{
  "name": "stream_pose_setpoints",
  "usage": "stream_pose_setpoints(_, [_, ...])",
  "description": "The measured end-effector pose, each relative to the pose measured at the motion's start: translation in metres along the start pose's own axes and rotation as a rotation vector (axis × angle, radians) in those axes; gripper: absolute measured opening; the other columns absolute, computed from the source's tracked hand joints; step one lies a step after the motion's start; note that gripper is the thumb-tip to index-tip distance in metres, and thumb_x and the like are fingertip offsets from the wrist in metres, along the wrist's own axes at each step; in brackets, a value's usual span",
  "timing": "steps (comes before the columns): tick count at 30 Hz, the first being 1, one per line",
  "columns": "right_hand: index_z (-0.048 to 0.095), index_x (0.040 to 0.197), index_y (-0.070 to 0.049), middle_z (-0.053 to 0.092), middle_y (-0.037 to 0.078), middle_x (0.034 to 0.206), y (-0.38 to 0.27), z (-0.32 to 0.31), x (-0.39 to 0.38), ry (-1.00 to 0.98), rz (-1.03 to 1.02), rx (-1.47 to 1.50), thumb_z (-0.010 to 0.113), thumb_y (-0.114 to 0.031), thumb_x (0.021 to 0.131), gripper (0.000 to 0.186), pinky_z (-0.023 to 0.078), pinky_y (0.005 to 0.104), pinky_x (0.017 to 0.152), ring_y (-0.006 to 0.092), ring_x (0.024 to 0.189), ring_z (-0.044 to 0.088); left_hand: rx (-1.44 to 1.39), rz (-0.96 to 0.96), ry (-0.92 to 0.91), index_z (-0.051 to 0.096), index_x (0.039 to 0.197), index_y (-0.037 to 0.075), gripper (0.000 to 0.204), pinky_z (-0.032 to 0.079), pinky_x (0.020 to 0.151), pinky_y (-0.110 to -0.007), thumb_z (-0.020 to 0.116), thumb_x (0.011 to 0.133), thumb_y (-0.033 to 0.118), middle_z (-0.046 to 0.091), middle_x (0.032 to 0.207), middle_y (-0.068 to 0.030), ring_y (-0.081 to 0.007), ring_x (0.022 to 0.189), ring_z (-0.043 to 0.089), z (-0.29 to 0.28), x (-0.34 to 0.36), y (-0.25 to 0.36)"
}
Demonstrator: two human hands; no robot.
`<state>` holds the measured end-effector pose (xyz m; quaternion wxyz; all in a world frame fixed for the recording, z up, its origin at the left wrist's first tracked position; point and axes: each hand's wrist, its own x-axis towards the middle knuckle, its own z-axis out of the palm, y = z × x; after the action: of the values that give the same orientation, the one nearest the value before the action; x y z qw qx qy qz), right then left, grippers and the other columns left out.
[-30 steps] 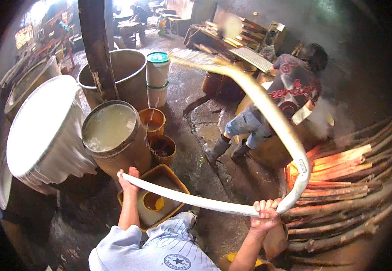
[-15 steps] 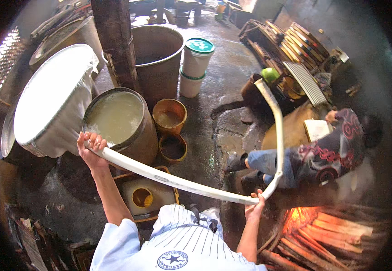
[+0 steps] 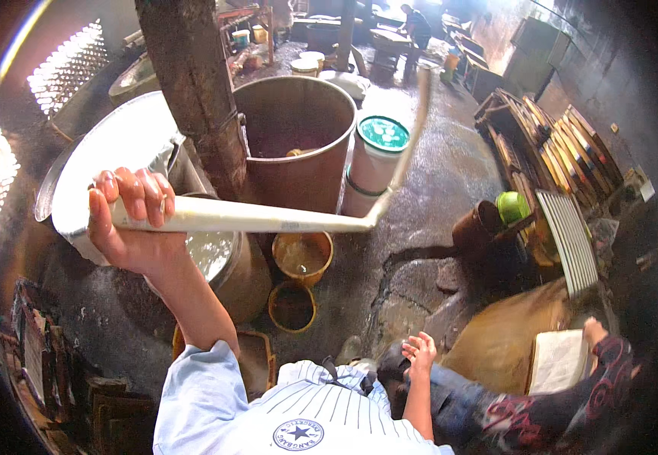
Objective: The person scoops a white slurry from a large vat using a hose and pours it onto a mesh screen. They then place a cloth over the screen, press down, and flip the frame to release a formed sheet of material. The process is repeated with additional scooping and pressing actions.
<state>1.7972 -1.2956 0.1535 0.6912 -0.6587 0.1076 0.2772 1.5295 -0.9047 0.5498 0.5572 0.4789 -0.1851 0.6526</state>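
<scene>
My left hand [image 3: 135,246] is raised and closed around one end of a white, pipe-like hose [image 3: 268,217]. Past a sharp bend, the hose's thinner far part rises, blurred by motion. My right hand [image 3: 418,353] is low, apart from the hose, with its fingers spread and nothing in them. Under the hose stands a drum [image 3: 247,277] of cloudy pale liquid, partly hidden by my left arm. Behind the hose is a large grey vat [image 3: 298,186]. Two yellowish buckets [image 3: 329,267] sit beside the drum, the nearer one dark inside.
A wooden post [image 3: 196,83] stands between a cloth-covered tub [image 3: 109,155] and the vat. White buckets with a green lid [image 3: 384,133] stand right of it. At lower right a co-worker's patterned sleeve [image 3: 541,413] reaches by a pale square slab [image 3: 560,362]. Stacked boards [image 3: 575,155] lean far right.
My right hand has let go of the hose and dropped lower. My left hand has lifted its end, and the hose's far part has swung left. The view has shifted; the fire is out of sight.
</scene>
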Motion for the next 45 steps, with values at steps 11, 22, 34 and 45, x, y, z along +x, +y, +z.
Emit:
stream_pose_setpoints(11, [0.053, 0.112, -0.008, 0.065, 0.007, 0.092, -0.144, 0.1, 0.195, -0.267, -0.096, 0.058, 0.052, -0.013, 0.092, 0.02, 0.052, 0.0314, 0.058, 0.0181, 0.071, 0.065, 0.548, 0.36, 0.297, 0.05, 0.072, 0.005, 0.019, 0.037, 0.045, -0.028, 0.05, 0.086, 0.019, 0.042, 0.057, -0.0032, -0.014, 0.046, 0.041, -0.002, 0.079, -0.211])
stream_pose_setpoints(22, [0.056, 0.108, -0.008, 0.065, 0.007, 0.087, -0.268, 0.265, 0.402, -0.298, -0.223, -0.058, 0.055, -0.011, 0.09, 0.018, 0.052, 0.0296, 0.055, 0.0176, 0.067, 0.065, 0.926, 0.244, 0.415, 0.053, 0.081, 0.002, 0.012, 0.042, 0.045, -0.024, 0.061, 0.088, 0.009, 0.052, 0.06, -0.002, -0.0077, 0.05, 0.05, -0.193, 0.102, -0.445])
stream_pose_setpoints(34, [0.055, 0.112, -0.004, 0.064, 0.008, 0.088, -0.324, 0.552, 0.552, -0.761, -0.207, -0.438, 0.058, -0.009, 0.088, 0.024, 0.05, 0.0257, 0.056, 0.0143, 0.068, 0.063, 1.376, -0.108, 0.834, 0.057, 0.071, 0.005, 0.024, 0.038, 0.046, -0.024, 0.07, 0.084, 0.021, 0.05, 0.052, 0.003, -0.0032, 0.05, 0.047, -0.397, 0.032, -0.617])
stream_pose_setpoints(45, [0.057, 0.11, -0.008, 0.063, 0.006, 0.086, -0.254, 0.755, 0.643, -0.944, -1.124, -1.211, 0.062, -0.006, 0.076, 0.035, 0.044, 0.0403, 0.084, 0.0277, 0.087, 0.057, 1.579, -0.66, 1.13, 0.058, 0.069, 0.005, 0.031, 0.046, 0.053, -0.032, 0.072, 0.081, 0.03, 0.06, 0.059, -0.0068, -0.0115, 0.056, 0.056, -0.527, -0.03, -0.722])
